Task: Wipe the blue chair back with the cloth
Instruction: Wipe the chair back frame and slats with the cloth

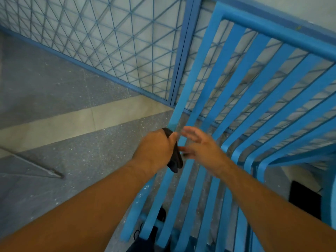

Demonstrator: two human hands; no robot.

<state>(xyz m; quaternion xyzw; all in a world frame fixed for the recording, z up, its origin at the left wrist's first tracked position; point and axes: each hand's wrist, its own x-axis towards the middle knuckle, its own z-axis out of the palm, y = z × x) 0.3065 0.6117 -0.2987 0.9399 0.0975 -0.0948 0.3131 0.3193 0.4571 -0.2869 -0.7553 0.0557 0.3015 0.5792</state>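
The blue chair back [241, 84] is a frame of several long slats running from upper right down toward me. My left hand [154, 150] grips a dark cloth [175, 157] wrapped round the leftmost slat, about halfway along it. My right hand [201, 144] hovers just right of the cloth, blurred, with its fingers spread and holding nothing. Its fingertips lie close to the cloth and the second slat; I cannot tell whether they touch.
A blue wire-mesh fence [112, 42] stands behind the chair against a pale wall. Grey speckled floor [54, 91] with a light stripe lies to the left, with a thin metal rod [36, 164] on it. A dark mat [305, 200] lies under the chair at right.
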